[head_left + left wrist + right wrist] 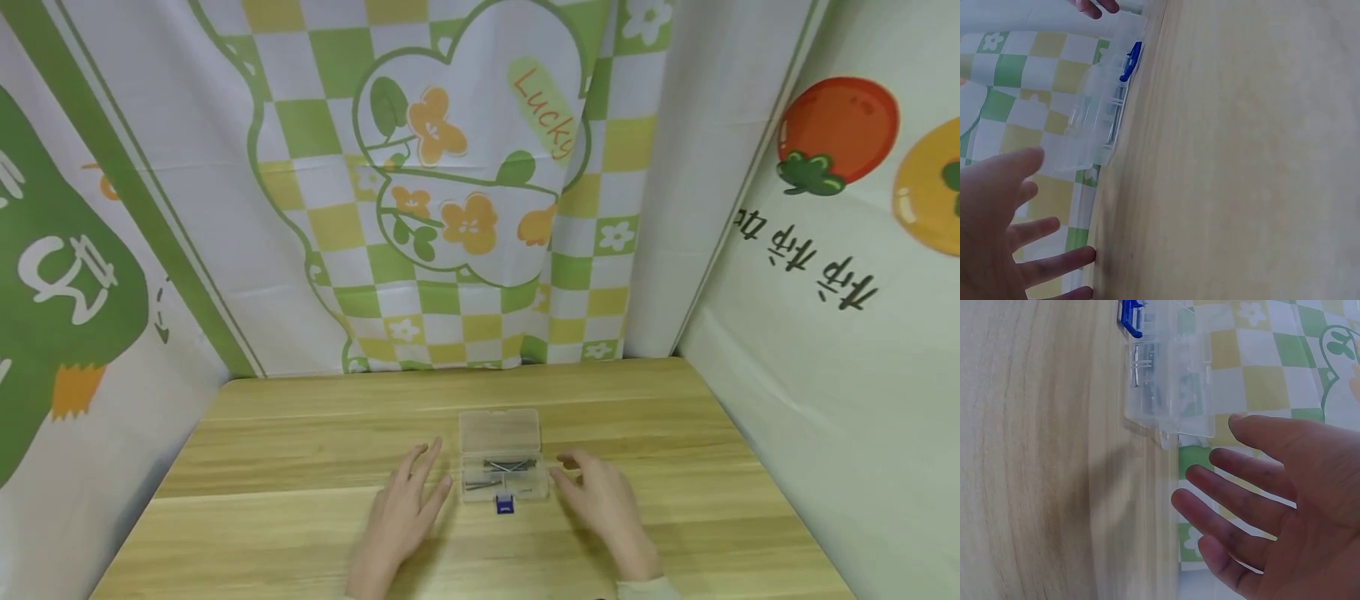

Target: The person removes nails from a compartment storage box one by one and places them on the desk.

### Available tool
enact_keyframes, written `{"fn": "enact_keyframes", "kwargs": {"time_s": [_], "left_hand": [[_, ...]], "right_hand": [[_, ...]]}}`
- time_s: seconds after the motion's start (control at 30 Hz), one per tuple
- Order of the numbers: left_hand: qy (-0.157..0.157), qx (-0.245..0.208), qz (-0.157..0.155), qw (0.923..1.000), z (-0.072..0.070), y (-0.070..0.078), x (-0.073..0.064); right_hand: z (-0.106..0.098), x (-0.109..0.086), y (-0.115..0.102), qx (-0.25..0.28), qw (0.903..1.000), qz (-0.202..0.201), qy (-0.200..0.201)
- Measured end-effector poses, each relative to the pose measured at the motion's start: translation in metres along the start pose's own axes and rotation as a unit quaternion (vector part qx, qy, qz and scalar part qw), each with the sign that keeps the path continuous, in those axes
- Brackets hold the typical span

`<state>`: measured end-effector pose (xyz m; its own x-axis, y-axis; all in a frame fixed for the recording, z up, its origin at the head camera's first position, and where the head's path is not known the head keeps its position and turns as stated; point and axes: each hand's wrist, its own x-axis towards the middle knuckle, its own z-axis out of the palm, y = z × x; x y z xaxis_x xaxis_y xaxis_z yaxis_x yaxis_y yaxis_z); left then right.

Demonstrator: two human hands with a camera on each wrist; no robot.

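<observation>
A small clear plastic box (468,492) lies on the table with its lid (499,432) raised at the back. Inside are several thin metal pieces (510,465) that look like screws or nails, too small to tell which. At its front sits a blue latch (505,504), also seen in the left wrist view as a blue clip (1130,61). To the left of the box my left hand (401,512) is held apart from it, fingers spread. My right hand (602,504) hovers just off the box's right side, fingers loosely bent and holding nothing, as the right wrist view confirms.
The box stands on a wooden table (300,467). Behind the table hangs a checkered cloth (465,325), with printed fabric on the left (165,400) and on the right (810,400) side.
</observation>
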<state>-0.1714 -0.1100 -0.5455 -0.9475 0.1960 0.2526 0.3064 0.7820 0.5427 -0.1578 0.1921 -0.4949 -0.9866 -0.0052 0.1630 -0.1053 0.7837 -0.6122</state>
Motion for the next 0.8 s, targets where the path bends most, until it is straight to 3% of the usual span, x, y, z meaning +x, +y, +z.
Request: {"fn": "enact_keyframes", "kwargs": {"time_s": [0.3, 0.5, 0.8], "left_hand": [[-0.023, 0.017, -0.01, 0.9995, 0.001, 0.007, 0.001], [-0.033, 0.0, -0.023, 0.9992, 0.001, 0.012, 0.004], [-0.05, -0.014, -0.019, 0.9985, 0.001, 0.019, 0.01]], "right_hand": [[0.01, 0.007, 0.001, 0.003, 1.0, 0.003, -0.001], [0.016, 0.016, -0.002, 0.009, 0.9999, 0.006, -0.008], [0.022, 0.025, -0.009, -0.012, 0.9999, -0.002, -0.006]]}}
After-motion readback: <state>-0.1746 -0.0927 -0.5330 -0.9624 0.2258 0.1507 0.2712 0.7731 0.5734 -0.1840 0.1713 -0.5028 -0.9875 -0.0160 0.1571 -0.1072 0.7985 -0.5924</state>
